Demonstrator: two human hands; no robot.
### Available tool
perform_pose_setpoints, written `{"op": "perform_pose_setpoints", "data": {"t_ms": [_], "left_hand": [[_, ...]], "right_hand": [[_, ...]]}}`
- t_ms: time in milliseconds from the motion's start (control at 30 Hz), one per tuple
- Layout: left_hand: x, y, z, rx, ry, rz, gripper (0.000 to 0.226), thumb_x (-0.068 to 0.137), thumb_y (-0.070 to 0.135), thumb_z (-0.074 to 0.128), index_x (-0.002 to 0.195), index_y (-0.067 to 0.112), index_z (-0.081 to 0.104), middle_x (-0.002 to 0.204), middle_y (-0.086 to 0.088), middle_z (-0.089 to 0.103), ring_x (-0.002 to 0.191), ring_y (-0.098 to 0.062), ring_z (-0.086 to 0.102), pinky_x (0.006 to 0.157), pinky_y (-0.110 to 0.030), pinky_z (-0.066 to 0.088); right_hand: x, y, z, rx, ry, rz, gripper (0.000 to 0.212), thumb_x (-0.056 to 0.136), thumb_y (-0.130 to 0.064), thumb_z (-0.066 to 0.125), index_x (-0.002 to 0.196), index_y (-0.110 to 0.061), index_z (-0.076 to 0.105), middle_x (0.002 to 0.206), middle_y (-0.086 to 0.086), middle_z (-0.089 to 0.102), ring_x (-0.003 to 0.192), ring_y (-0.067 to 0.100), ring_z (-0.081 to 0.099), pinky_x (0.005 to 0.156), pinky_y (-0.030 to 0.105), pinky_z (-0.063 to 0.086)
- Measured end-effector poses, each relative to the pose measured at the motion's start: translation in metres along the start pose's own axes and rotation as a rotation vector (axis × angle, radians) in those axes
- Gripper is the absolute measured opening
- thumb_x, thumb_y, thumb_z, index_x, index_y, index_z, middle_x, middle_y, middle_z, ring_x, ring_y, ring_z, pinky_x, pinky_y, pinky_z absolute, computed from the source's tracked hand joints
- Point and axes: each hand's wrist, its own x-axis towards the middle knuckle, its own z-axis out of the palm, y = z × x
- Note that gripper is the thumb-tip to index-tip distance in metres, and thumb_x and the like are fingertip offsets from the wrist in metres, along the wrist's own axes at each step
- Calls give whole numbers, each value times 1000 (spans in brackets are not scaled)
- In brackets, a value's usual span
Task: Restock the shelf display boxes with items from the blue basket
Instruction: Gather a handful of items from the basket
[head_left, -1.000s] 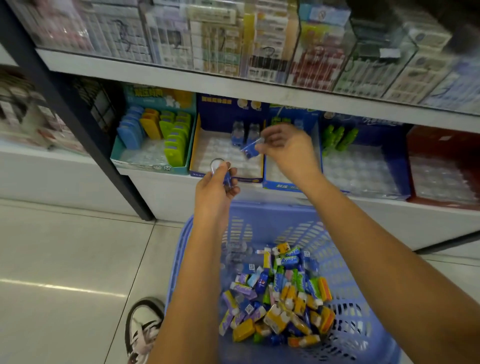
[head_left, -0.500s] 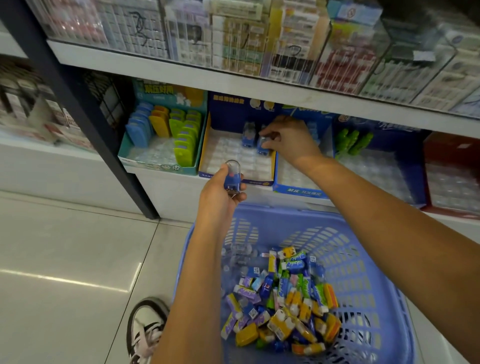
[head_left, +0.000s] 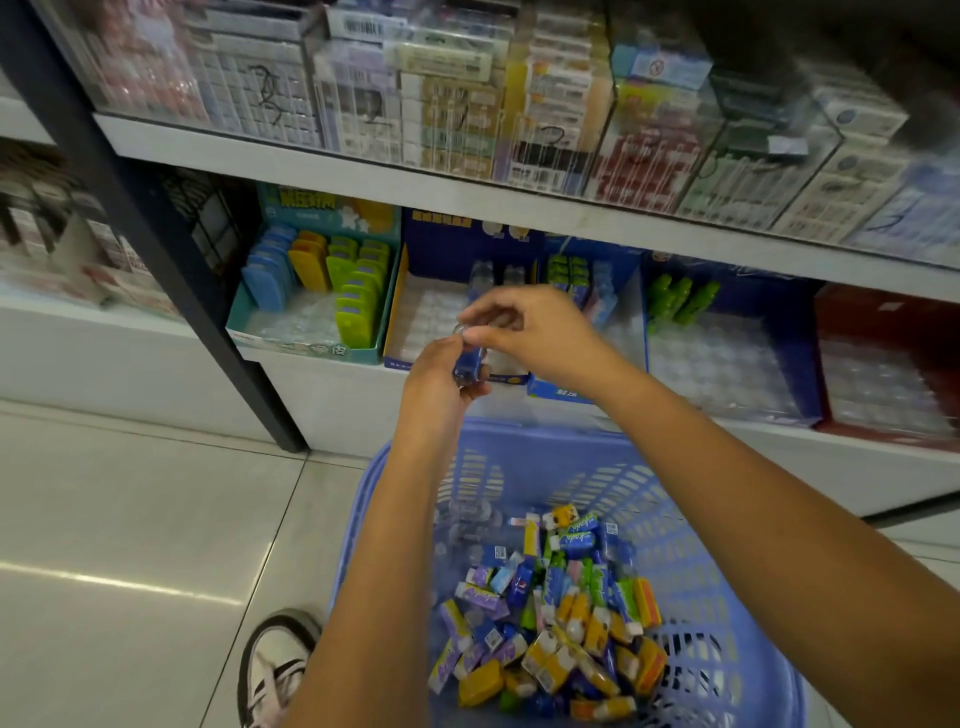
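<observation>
My left hand (head_left: 439, 387) is curled round a small blue item (head_left: 469, 368), held above the blue basket (head_left: 545, 460) and in front of a display box (head_left: 426, 317) on the lower shelf (head_left: 332, 395). My right hand (head_left: 535, 332) pinches its clear top. The fingers hide most of it, so I cannot read any label. Loose packets (head_left: 561, 623) lie in the basket, and the frame cuts off its near rim.

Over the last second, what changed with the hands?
The right hand went to the back of the yellow-edged display box with a small blue item, then drew back without it and now pinches the top of the clear-capped blue item in the left hand. The left hand kept its grip; the blue basket stayed put.
</observation>
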Motion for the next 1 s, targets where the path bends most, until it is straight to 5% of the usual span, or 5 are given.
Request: {"op": "perform_pose_setpoints", "data": {"t_ms": [67,167,333,767,1000], "left_hand": [[2,-1,0,149,21,108,16,100,20,43,108,10,52,97,-4,58,75,-8,60,71,-20,53],[3,-8,-9,778,38,400,37,99,23,45,134,12,45,124,0,56,103,-6,56,81,-7,37],[5,-29,-19,1326,-111,514,41,95,17,51,134,6,50,138,-10,48,133,-24,37,106,-27,31],[9,-34,-24,1292,-102,556,45,94,17,53,137,7,47,142,-7,46,135,-21,34,107,-23,26],[8,-33,-25,1287,-126,542,45,96,17,52,139,7,46,144,-7,45,136,-20,34,109,-24,26]], "right_hand": [[10,1,-5,52,75,12,14,79,-19,74,92,-19,70,85,-7,70,76,-1,63,75,14,52],[31,9,-12,-13,241,94,16,80,-13,72,95,-13,68,90,-1,69,83,9,64,84,25,53],[50,29,-5,-349,200,84,23,88,-15,63,110,-7,64,111,11,66,100,24,61,83,25,44],[63,31,3,-465,126,5,23,88,-17,63,106,-3,66,114,15,62,104,29,58,90,33,45],[65,27,2,-636,111,-18,25,89,-19,63,107,-4,69,122,14,55,120,30,42,94,31,36]]}}
